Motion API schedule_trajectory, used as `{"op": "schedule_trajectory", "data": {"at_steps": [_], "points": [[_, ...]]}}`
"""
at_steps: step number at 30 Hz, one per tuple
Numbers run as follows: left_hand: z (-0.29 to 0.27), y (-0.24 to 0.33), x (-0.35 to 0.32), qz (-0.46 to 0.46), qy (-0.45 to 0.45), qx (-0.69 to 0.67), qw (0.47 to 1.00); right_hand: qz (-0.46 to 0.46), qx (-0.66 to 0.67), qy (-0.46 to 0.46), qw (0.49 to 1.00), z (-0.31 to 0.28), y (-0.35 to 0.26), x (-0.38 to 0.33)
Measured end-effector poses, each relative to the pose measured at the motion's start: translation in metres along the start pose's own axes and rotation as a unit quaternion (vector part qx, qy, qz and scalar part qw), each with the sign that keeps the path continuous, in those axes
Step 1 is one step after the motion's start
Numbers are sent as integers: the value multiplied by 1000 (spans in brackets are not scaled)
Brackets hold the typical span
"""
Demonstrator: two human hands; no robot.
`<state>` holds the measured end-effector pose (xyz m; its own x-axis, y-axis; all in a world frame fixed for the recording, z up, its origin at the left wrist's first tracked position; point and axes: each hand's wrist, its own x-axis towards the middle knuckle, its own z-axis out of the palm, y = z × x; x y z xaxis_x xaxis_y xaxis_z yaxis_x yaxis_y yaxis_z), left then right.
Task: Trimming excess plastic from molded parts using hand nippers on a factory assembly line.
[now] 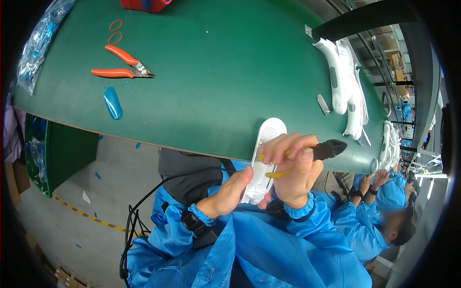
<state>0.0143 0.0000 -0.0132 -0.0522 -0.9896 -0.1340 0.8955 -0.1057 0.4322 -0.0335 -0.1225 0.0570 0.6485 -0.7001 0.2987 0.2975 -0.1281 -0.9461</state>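
Observation:
Close to my body, at the table's near edge, my left hand (232, 192) grips a long white plastic part (270, 130) with a rounded, perforated end. My right hand (298, 175) is closed around yellow-handled cutters (330, 150), whose dark jaws point right, away from the part. Its fingers lie over the white part's middle, so that stretch is hidden. The part's lower end looks wrapped in clear film or has clear bits on it; I cannot tell which.
Orange-handled cutters (122, 67), two orange rings (115, 31) and a blue oval piece (113, 103) lie on the green table (206, 91). White curved housings (343, 81) and a small white strip (323, 104) sit at the right. Co-workers in blue (370, 218) sit beyond.

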Motion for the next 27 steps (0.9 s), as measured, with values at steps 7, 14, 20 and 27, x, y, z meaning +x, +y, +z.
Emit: {"op": "schedule_trajectory", "data": {"at_steps": [7,14,20,27], "points": [[-1,0,0,1,0,2,1000,-12,26,22,999,-3,0,-3],[-2,-1,2,10,-10,18,1000,-3,-5,21,1000,-2,2,-3],[-2,0,0,2,-1,17,1000,-3,50,38,998,-2,3,-2],[-5,-2,1,-10,-19,22,1000,2,28,32,999,-1,3,-1]]}}
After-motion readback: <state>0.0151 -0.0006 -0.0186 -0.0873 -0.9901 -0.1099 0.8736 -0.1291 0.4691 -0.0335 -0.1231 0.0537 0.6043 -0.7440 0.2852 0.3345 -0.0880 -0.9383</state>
